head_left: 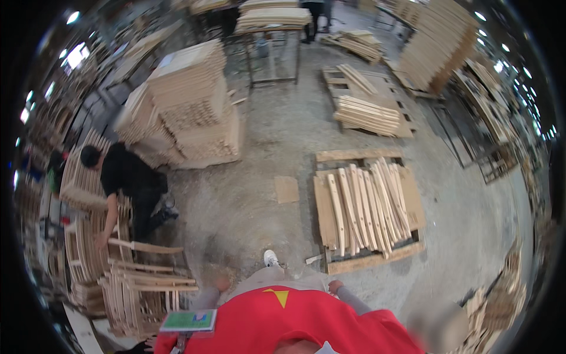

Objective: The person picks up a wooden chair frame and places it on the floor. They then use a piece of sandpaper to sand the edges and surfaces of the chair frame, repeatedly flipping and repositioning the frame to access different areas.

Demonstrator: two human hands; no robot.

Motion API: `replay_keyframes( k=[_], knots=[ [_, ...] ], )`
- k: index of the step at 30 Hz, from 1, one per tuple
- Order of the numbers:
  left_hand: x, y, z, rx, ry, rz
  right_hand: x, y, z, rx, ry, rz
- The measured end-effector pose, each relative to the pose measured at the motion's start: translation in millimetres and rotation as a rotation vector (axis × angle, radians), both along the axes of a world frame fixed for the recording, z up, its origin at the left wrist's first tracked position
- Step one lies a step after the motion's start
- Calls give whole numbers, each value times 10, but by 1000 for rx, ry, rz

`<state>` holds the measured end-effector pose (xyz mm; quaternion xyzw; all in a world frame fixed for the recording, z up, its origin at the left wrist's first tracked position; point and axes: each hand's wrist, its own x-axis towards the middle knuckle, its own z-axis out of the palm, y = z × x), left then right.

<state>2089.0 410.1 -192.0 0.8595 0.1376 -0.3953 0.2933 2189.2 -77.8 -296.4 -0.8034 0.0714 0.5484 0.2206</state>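
Wooden slats (367,206) lie loosely side by side on the pallet (407,252). My right hand (335,287) is on the pallet's near side, left hand (222,283) farther left; finger state: cannot tell. Slats probably light, stiff; best gripped mid-length.

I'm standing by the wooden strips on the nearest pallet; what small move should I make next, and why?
Perhaps reach your right hand forward to the wooden strips: it appears empty, and their pallet lies just ahead of it.
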Motion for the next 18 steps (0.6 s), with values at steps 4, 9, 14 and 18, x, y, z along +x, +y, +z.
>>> replay_keyframes(
  k=[4,9,14,18],
  knots=[
    [874,599,266,201,-42,226,656,653,316,140,-3,-410],
    [2203,659,142,68,-246,317,1970,1075,222,266,-132,-424],
    [3018,278,-150,-39,-326,153,3304,1407,-259,175,-65,-186],
    [3612,61,-295,-34,-23,161,4547,1620,-853,174,-44,138]
  ],
)
